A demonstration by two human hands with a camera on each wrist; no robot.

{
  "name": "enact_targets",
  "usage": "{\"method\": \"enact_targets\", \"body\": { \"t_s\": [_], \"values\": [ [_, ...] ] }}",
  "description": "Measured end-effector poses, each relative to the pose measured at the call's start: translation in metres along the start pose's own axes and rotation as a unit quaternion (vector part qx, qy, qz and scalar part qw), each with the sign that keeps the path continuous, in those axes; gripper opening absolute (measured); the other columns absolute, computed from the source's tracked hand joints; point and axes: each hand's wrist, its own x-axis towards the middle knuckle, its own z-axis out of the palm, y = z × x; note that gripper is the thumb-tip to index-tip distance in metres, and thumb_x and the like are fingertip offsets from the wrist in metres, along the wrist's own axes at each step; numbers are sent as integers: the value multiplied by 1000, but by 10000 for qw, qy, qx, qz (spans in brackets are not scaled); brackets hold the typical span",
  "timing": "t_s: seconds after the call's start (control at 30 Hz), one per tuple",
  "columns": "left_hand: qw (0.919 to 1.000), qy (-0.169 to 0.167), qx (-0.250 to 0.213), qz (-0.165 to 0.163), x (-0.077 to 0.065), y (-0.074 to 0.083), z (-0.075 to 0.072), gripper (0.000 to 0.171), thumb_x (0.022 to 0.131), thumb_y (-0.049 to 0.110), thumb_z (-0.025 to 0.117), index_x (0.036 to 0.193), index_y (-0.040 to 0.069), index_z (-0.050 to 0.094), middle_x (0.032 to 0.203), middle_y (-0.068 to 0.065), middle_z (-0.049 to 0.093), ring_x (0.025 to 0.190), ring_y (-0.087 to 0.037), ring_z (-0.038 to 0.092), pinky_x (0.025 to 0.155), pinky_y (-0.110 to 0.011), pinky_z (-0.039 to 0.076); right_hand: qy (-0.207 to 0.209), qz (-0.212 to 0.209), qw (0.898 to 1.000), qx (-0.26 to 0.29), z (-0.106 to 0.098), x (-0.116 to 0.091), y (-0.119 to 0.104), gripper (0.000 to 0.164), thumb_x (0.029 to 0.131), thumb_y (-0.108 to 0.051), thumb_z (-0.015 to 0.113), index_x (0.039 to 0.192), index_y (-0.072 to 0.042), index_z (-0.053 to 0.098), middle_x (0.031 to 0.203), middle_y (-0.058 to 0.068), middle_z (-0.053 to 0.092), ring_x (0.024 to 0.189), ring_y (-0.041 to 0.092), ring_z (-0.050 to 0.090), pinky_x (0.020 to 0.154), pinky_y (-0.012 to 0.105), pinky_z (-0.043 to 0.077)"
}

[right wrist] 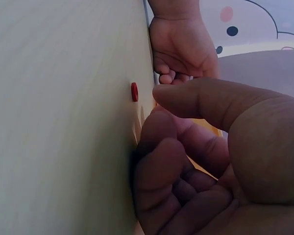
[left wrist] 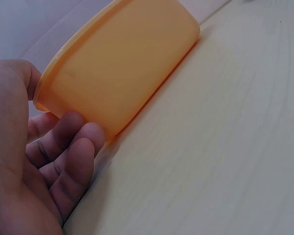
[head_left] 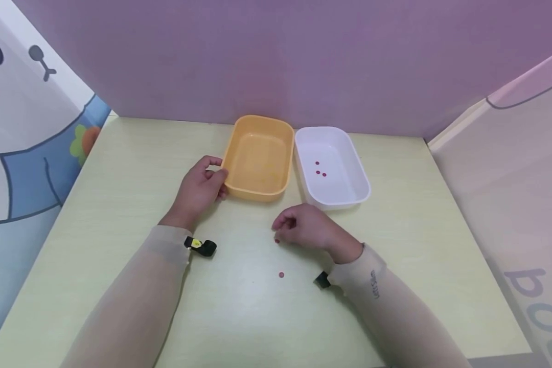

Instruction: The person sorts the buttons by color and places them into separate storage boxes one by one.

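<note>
My left hand (head_left: 200, 189) holds an orange plastic container (head_left: 257, 191) at its near left edge, thumb over the rim and curled fingers against the outer wall in the left wrist view. My right hand (head_left: 308, 227) is low over the table, fingers loosely bent. Close to its thumb tip lies a small red disc (head_left: 277, 240). In the right wrist view a red disc (right wrist: 134, 92) sits apart from the thumb and fingers, and nothing shows between them. Nearer me on the table is another small red disc (head_left: 281, 275).
A white plastic container (head_left: 342, 200) stands right beside the orange one, with 3 red discs (head_left: 318, 172) on its floor. Behind both rises a purple wall panel (head_left: 267, 61). Printed side panels (head_left: 37, 128) flank the pale wooden table (head_left: 225, 317).
</note>
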Motion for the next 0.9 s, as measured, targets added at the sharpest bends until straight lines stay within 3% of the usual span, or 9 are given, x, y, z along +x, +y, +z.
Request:
{"method": "enact_targets", "body": {
  "t_s": [0.33, 0.9],
  "values": [
    [10000, -12, 71, -58, 0, 0, 0, 32, 113, 38, 62, 141, 23, 59, 100, -12, 76, 82, -27, 77, 74, -34, 67, 95, -173, 9996, -181, 7, -2, 6, 10, 97, -21, 87, 102, -30, 85, 86, -10, 75, 88, 15, 68, 85, 34, 58],
    [9999, -34, 113, -125, 1, 2, -1, 35, 112, 39, 62, 143, 24, 59, 102, -12, 76, 83, -27, 77, 75, -34, 67, 124, -434, 9974, -569, 8, -4, 4, 15, 101, -15, 83, 101, -30, 87, 92, -13, 77, 89, 13, 66, 87, 33, 58]
  ]
}}
